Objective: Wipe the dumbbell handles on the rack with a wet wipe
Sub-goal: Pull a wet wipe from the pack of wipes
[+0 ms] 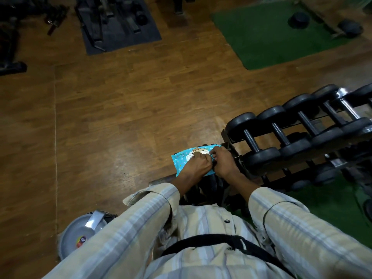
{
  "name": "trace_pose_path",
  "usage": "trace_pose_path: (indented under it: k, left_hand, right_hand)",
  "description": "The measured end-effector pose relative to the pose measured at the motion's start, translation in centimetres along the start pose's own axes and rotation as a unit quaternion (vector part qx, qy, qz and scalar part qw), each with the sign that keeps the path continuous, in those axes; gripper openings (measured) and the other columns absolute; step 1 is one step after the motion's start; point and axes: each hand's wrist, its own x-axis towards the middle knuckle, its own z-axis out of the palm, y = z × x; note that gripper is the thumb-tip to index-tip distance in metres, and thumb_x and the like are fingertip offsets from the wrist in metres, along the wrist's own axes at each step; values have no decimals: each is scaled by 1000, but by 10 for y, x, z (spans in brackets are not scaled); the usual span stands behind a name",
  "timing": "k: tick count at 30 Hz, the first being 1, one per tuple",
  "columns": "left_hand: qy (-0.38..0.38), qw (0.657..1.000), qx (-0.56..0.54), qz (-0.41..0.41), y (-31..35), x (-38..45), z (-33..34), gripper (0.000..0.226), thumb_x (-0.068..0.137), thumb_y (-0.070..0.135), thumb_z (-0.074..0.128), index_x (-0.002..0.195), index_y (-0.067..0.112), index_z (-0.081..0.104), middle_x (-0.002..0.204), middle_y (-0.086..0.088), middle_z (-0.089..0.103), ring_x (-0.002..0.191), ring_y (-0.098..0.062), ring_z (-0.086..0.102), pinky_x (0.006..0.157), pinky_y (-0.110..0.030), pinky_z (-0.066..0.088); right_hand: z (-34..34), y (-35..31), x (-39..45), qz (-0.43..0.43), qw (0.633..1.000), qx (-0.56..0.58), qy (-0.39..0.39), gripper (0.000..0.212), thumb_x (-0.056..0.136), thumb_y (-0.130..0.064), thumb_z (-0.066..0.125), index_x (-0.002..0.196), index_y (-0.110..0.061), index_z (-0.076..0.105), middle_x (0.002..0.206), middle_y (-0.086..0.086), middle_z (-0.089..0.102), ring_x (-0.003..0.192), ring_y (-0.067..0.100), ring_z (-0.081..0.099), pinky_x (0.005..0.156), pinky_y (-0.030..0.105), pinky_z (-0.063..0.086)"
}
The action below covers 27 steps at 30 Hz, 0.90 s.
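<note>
Both hands were together on the blue wet-wipe pack (pixel 182 160): the left hand (pixel 196 165) gripped it steady while the right hand (pixel 223 161) pinched at its opening, apparently to draw a wipe. The dumbbells (pixel 261 141) waited untouched on the rack (pixel 234 152) just beside.

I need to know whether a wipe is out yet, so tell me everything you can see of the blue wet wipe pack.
The wet wipe pack is a soft, flat pouch of glossy light-blue film with small dots and a pale cartoon print on top. It is held above the wooden floor, just left of the dumbbell rack's near end. The left hand grips it from above, covering its middle, and the right hand pinches at its right end. No wipe is visibly pulled out; the opening is hidden by the fingers.
</note>
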Motion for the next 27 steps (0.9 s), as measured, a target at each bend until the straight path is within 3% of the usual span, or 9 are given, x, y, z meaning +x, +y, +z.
trace_pose_path:
  k: [4, 7, 9, 11, 16, 19, 22, 24, 27]
  left_hand:
    - [32, 999, 27, -18, 2, 3, 0, 42, 58, 13, 72, 99, 6, 73, 72, -6, 64, 53, -22, 63, 51, -29, 45]
    - [45, 998, -50, -16, 5, 0, -4, 55, 50, 17, 80, 103, 4, 75, 72, -8, 64, 51, -22, 62, 48, -28, 46]
    - [53, 993, -103, -38, 4, -2, -6, 60, 62, 14, 80, 119, 3, 66, 86, -14, 68, 66, -29, 67, 57, -35, 51]
    - [70, 976, -195, -66, -3, 2, -5, 51, 84, 6, 65, 132, -1, 48, 105, -21, 67, 89, -40, 67, 69, -43, 48]
    - [87, 934, -330, -108, -39, 16, -4, 36, 84, 17, 58, 117, 3, 48, 101, -25, 66, 92, -46, 61, 66, -40, 35]
    - [141, 847, -477, -188, -59, 24, 23, 25, 82, 24, 51, 104, 12, 55, 90, -15, 70, 84, -38, 64, 66, -39, 45]
    - [200, 746, -571, -278, -61, 25, 41, 12, 88, 17, 53, 96, 9, 59, 85, -4, 65, 81, -30, 62, 64, -33, 34]
    - [227, 709, -592, -309, -55, 25, 42, 9, 90, 9, 60, 98, 6, 57, 85, -3, 61, 80, -26, 56, 66, -32, 31]
    - [256, 683, -601, -327, -45, 26, 41, 22, 85, 4, 68, 100, 6, 52, 87, -5, 58, 78, -26, 52, 69, -36, 36]
  right_hand:
    - [-1, -1, 2, -3, 1000, 6, 8, 37, 78, -1, 78, 111, -7, 64, 121, 17, 60, 107, 33, 64, 92, 39, 55]
    - [-1, -2, 2, 0, 1000, 12, 15, 31, 79, -3, 76, 108, -6, 66, 119, 19, 61, 107, 33, 64, 93, 38, 52]
    - [-2, -3, 1, 4, 1000, 19, 9, 33, 77, -4, 79, 107, -8, 67, 120, 18, 61, 106, 32, 65, 93, 38, 54]
    - [-3, -2, 2, 4, 1000, 26, 7, 38, 71, -7, 84, 106, -10, 68, 117, 16, 62, 104, 31, 66, 91, 40, 56]
    - [-3, -1, 2, 27, 1000, 14, -4, 42, 65, -8, 89, 99, -14, 63, 101, 1, 54, 84, 23, 62, 76, 32, 53]
    - [0, 0, 0, 24, 999, 35, -11, 49, 65, -7, 90, 104, -16, 62, 104, 2, 54, 82, 20, 61, 77, 30, 53]
    - [-1, -1, -5, 24, 999, 44, -18, 52, 68, -4, 87, 112, -16, 63, 108, 1, 52, 86, 17, 58, 79, 29, 53]
    - [-3, 1, -8, 5, 999, 37, -10, 51, 69, -5, 84, 115, -15, 63, 108, 2, 53, 84, 15, 57, 78, 30, 54]
    - [-4, 0, -13, -41, 999, 21, -5, 50, 67, -11, 76, 116, -18, 65, 107, 0, 54, 84, 16, 58, 78, 31, 53]
